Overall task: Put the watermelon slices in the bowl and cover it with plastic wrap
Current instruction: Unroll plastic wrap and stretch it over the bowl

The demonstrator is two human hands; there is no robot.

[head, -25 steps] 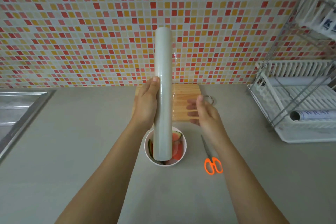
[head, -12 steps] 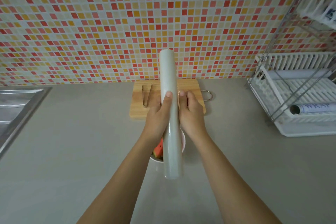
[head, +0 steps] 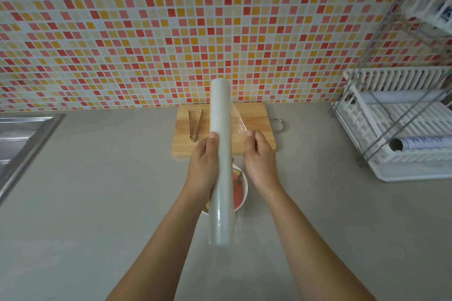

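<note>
White plastic wrap roll (head: 220,154) stands almost upright in front of me, above the counter (head: 110,178). My left hand (head: 201,166) grips it around the middle, with the fingers curled behind it and the thumb on its left side. My right hand (head: 259,161) is just beside the roll on the right and pinches the free edge of the thin film (head: 238,122), which is stretched a little between the roll and my thumb.

Under the roll, on the counter, is the white bowl (head: 244,193); the roll and my left hand hide most of it. Inside I see the watermelon slices (head: 237,190), red with some green rind. Behind my hands a wooden cutting board (head: 256,115) lies near the tiled wall, and metal tongs (head: 195,124) lie on its left part. A steel sink (head: 22,134) is at the far left. At the right is a white dish rack (head: 403,171) with another roll (head: 420,143) marked WRAP in it.
</note>
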